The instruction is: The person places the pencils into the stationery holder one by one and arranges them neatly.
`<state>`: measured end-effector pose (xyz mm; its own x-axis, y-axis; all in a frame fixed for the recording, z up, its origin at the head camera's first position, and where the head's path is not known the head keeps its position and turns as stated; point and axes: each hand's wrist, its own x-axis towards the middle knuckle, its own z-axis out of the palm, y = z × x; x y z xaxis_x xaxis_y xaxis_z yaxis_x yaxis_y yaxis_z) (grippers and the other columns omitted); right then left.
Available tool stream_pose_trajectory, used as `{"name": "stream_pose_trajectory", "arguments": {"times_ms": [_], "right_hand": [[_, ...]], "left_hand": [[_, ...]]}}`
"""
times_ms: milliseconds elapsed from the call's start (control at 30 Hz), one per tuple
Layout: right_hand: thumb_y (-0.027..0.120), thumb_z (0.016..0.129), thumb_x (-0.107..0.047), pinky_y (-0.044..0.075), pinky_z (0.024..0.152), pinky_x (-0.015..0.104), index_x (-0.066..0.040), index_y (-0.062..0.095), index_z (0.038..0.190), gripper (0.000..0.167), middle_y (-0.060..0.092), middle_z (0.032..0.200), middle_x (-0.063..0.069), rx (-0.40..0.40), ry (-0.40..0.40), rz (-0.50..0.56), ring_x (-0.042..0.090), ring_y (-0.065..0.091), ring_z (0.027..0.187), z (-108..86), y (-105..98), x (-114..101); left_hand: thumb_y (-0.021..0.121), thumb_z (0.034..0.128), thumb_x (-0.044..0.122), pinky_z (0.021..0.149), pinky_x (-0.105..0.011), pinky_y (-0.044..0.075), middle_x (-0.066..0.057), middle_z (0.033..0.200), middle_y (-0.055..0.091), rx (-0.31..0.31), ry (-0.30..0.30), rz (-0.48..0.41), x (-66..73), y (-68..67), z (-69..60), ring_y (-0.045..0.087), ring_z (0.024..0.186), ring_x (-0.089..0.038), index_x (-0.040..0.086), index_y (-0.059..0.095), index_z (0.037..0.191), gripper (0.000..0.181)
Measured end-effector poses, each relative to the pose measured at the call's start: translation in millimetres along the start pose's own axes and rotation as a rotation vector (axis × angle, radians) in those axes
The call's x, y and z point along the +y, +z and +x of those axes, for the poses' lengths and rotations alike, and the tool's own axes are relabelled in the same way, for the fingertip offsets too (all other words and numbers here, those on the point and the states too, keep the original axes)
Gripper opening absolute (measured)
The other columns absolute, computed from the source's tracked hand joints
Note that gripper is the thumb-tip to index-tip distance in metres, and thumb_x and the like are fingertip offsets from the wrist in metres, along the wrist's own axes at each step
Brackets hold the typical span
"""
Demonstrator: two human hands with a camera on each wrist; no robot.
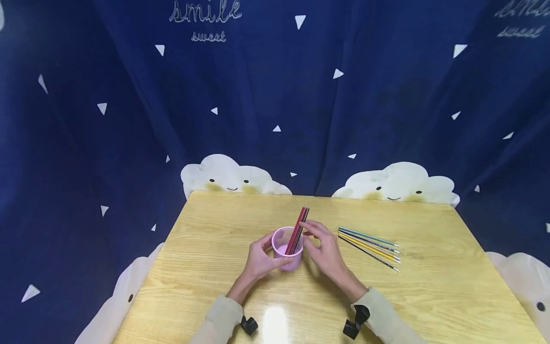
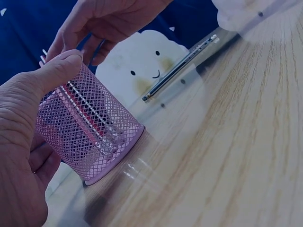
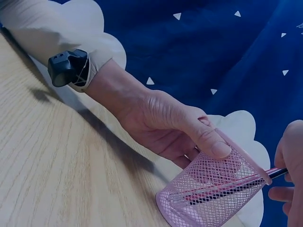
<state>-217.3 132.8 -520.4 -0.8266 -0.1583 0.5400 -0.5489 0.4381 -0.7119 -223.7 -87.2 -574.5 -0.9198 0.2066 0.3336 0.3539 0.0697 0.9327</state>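
Note:
A pink mesh pencil cup stands on the table, tilted in the wrist views by the camera angle. My left hand grips its side, thumb near the rim. Several red and black pencils lean inside it, their upper ends above the rim. My right hand is at the cup's right side, its fingertips against the pencils and its thumb apart from them. In the right wrist view, a black pencil end reaches the right hand, which is partly cut off.
Several pencils, teal, dark and yellow with white eraser ends, lie fanned out on the wooden table to the right. A dark blue curtain with white clouds hangs behind the table. Black wrist cameras sit at both sleeves.

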Motion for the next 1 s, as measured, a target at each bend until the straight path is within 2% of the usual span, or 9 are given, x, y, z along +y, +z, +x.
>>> {"name": "stream_pose_trajectory", "arguments": {"times_ms": [100, 200, 433, 633, 733, 833, 867, 933, 1000], "right_hand": [[0.069, 0.091, 0.000, 0.063, 0.073, 0.036, -0.005, 0.071, 0.131, 0.041, 0.068, 0.133, 0.014, -0.036, 0.021, -0.019, 0.030, 0.073, 0.101, 0.6, -1.1, -1.5], [0.070, 0.092, -0.002, 0.062, 0.069, 0.033, -0.004, 0.072, 0.129, 0.038, 0.069, 0.131, 0.014, -0.061, 0.026, -0.028, 0.033, 0.072, 0.102, 2.2, -2.8, -2.6], [0.069, 0.094, -0.003, 0.060, 0.087, 0.054, -0.006, 0.074, 0.127, 0.034, 0.069, 0.131, 0.015, -0.101, 0.023, -0.046, 0.033, 0.070, 0.105, 8.0, -8.1, -3.8], [0.070, 0.094, -0.004, 0.056, 0.098, 0.057, -0.008, 0.074, 0.128, 0.035, 0.067, 0.138, 0.013, -0.094, 0.012, -0.039, 0.034, 0.068, 0.118, 5.9, -15.5, 0.8], [0.071, 0.094, -0.004, 0.053, 0.104, 0.053, -0.007, 0.074, 0.128, 0.035, 0.067, 0.139, 0.011, -0.078, -0.008, -0.051, 0.032, 0.064, 0.128, 3.5, -23.0, 4.5], [0.071, 0.095, -0.006, 0.047, 0.113, 0.043, -0.007, 0.072, 0.131, 0.036, 0.067, 0.140, 0.011, -0.085, -0.011, -0.074, 0.030, 0.061, 0.132, 0.7, -34.0, 7.6], [0.071, 0.096, -0.007, 0.046, 0.114, 0.039, -0.007, 0.072, 0.132, 0.036, 0.066, 0.140, 0.011, -0.089, -0.010, -0.088, 0.030, 0.060, 0.132, -0.4, -38.1, 9.2], [0.071, 0.096, -0.008, 0.044, 0.115, 0.035, -0.007, 0.071, 0.134, 0.037, 0.066, 0.141, 0.012, -0.100, -0.013, -0.114, 0.030, 0.060, 0.133, -2.7, -46.9, 13.5], [0.071, 0.096, -0.007, 0.041, 0.115, 0.026, -0.006, 0.071, 0.133, 0.037, 0.065, 0.141, 0.013, -0.105, -0.025, -0.136, 0.032, 0.060, 0.132, -5.5, -55.9, 18.6]], "left_hand": [[0.097, 0.0684, 0.011, 0.109, -0.057, 0.050, -0.025, 0.134, 0.067, 0.004, -0.002, -0.006, -0.4, 0.3, -0.5, 0.066, 0.122, -0.043, -0.003, 0.061, 0.141, 0.083], [0.097, 0.0683, 0.011, 0.108, -0.057, 0.050, -0.026, 0.134, 0.067, 0.011, 0.004, -0.013, -1.4, 0.4, -0.7, 0.066, 0.122, -0.043, -0.004, 0.061, 0.141, 0.082], [0.097, 0.0691, 0.011, 0.109, -0.055, 0.051, -0.026, 0.133, 0.067, 0.010, 0.040, -0.012, -2.9, 1.0, 0.7, 0.066, 0.122, -0.043, -0.004, 0.062, 0.139, 0.080], [0.097, 0.0686, 0.011, 0.108, -0.053, 0.052, -0.024, 0.134, 0.068, 0.004, 0.034, -0.010, -3.0, 0.6, 0.6, 0.067, 0.122, -0.041, -0.001, 0.062, 0.140, 0.080], [0.098, 0.0679, 0.012, 0.107, -0.050, 0.053, -0.020, 0.134, 0.069, 0.006, 0.010, 0.004, -2.2, 0.4, 0.2, 0.067, 0.122, -0.036, 0.002, 0.063, 0.140, 0.081], [0.099, 0.0671, 0.011, 0.106, -0.051, 0.054, -0.020, 0.134, 0.069, 0.011, 0.004, 0.009, -2.2, 0.6, 0.2, 0.068, 0.121, -0.036, 0.003, 0.064, 0.140, 0.081], [0.098, 0.0668, 0.009, 0.106, -0.055, 0.053, -0.023, 0.134, 0.068, 0.014, 0.001, 0.004, -1.6, 1.3, 0.3, 0.067, 0.121, -0.039, 0.001, 0.064, 0.139, 0.081], [0.097, 0.0667, 0.004, 0.106, -0.062, 0.050, -0.029, 0.132, 0.066, 0.015, 0.004, -0.022, 8.0, 1.9, -0.5, 0.065, 0.120, -0.047, -0.004, 0.063, 0.138, 0.080], [0.095, 0.0662, -0.001, 0.104, -0.067, 0.049, -0.034, 0.130, 0.065, 0.023, 0.016, -0.036, 18.0, 2.7, -1.4, 0.063, 0.118, -0.053, -0.009, 0.061, 0.136, 0.078]]}}
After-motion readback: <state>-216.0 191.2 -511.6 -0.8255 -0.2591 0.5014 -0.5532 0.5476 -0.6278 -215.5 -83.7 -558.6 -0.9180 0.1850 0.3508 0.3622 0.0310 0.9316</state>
